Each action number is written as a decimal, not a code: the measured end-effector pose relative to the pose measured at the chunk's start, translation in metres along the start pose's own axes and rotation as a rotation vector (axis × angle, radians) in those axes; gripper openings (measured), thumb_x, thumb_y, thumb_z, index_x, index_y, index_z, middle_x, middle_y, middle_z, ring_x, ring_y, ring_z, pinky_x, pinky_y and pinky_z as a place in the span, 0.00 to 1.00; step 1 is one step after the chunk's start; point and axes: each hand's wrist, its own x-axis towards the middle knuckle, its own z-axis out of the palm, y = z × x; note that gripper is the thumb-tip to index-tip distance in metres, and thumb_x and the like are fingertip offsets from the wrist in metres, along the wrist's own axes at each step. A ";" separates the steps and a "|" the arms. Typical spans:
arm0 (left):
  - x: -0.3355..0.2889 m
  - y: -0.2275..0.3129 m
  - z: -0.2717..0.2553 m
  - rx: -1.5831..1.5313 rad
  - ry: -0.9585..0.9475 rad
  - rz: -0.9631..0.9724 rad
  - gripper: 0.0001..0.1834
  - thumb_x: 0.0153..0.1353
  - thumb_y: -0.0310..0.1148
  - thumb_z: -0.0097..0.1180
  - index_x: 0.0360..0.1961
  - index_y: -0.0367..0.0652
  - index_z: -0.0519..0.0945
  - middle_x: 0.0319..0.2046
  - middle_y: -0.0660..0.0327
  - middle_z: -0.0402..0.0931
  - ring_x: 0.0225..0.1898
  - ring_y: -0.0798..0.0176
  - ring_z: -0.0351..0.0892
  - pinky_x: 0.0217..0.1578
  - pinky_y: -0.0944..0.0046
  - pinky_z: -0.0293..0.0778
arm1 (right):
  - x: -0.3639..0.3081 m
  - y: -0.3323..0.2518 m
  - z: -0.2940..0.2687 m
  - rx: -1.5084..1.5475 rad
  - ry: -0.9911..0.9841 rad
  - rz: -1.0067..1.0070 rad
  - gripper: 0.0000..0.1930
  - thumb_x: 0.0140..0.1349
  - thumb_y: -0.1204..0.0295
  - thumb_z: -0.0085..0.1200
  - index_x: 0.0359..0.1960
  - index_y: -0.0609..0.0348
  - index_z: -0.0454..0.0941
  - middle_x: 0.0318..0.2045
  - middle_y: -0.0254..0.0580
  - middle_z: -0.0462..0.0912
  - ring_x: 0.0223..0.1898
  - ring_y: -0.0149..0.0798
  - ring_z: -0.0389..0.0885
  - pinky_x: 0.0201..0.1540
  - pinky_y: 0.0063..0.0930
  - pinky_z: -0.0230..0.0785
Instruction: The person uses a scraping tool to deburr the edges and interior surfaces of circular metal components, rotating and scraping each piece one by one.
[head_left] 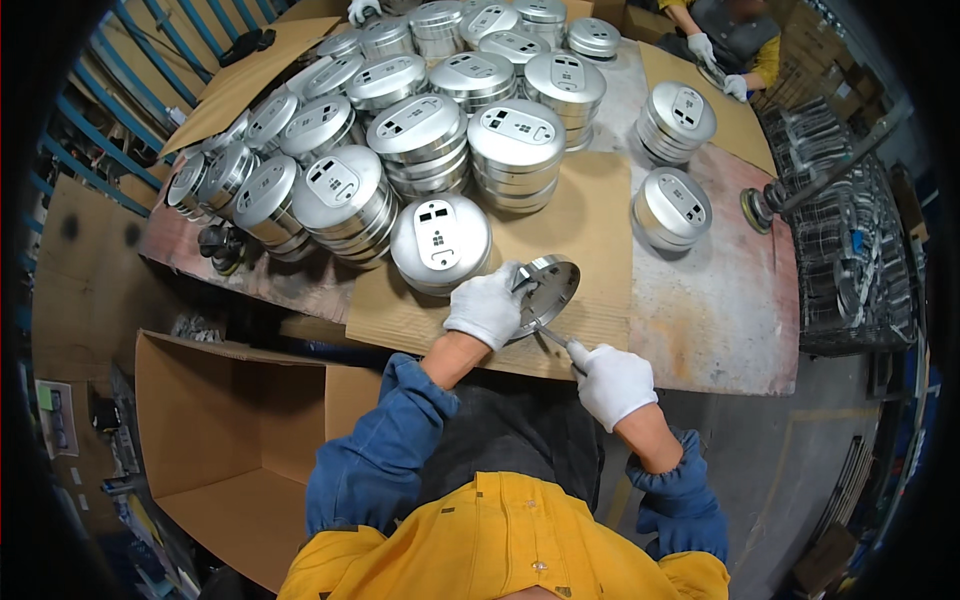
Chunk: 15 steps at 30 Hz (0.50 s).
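My left hand (485, 306), in a white glove, grips the edge of a round metal cover (562, 285) that is tilted up on its rim. The hollow inner side of the cover faces right. My right hand (612, 384), also gloved, is closed around a thin metal hand tool (552, 336), possibly a file. Its tip meets the cover's lower rim; the exact tool kind is unclear. Just beyond my left hand stands a silver stack of covers (440, 245) with cut-out openings on top. Cardboard (590, 230) lies beneath the work.
Several stacks of similar covers (470, 80) crowd the table's far left. Two stacks (672, 208) (676, 120) stand right. An open cardboard box (230, 420) sits lower left. A co-worker's gloved hands (715, 65) handle a part at far right. A wire basket (845, 230) holds metal parts.
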 end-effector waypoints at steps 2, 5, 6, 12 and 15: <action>0.000 0.000 0.001 -0.002 0.005 0.010 0.17 0.57 0.41 0.57 0.44 0.45 0.75 0.25 0.48 0.79 0.29 0.43 0.80 0.32 0.48 0.75 | 0.005 -0.001 -0.001 -0.017 -0.023 -0.014 0.16 0.60 0.70 0.45 0.50 0.47 0.76 0.32 0.45 0.81 0.33 0.49 0.82 0.32 0.41 0.73; -0.001 -0.003 0.004 -0.009 0.021 0.030 0.17 0.57 0.40 0.58 0.44 0.45 0.75 0.24 0.49 0.79 0.28 0.43 0.80 0.31 0.48 0.75 | 0.012 -0.003 -0.004 -0.034 -0.062 -0.034 0.16 0.60 0.70 0.44 0.49 0.48 0.76 0.32 0.46 0.81 0.33 0.49 0.82 0.33 0.41 0.73; -0.001 -0.004 0.005 -0.014 0.033 0.042 0.16 0.57 0.40 0.58 0.44 0.45 0.75 0.24 0.49 0.79 0.28 0.43 0.80 0.30 0.48 0.75 | 0.013 -0.003 -0.005 -0.035 -0.076 -0.039 0.16 0.60 0.70 0.43 0.49 0.48 0.76 0.32 0.46 0.81 0.34 0.48 0.82 0.34 0.41 0.73; 0.000 -0.011 0.011 -0.062 0.078 0.075 0.15 0.55 0.38 0.60 0.42 0.45 0.76 0.23 0.49 0.79 0.27 0.45 0.80 0.28 0.50 0.75 | 0.023 -0.007 -0.016 -0.046 -0.129 -0.082 0.14 0.60 0.70 0.44 0.46 0.54 0.77 0.30 0.48 0.82 0.33 0.51 0.82 0.33 0.43 0.74; -0.001 -0.012 0.013 -0.094 0.101 0.095 0.15 0.55 0.37 0.61 0.42 0.46 0.76 0.23 0.50 0.79 0.27 0.45 0.80 0.28 0.51 0.75 | 0.038 -0.013 -0.037 -0.092 -0.308 -0.096 0.14 0.59 0.71 0.44 0.45 0.57 0.77 0.30 0.50 0.82 0.32 0.52 0.82 0.34 0.43 0.75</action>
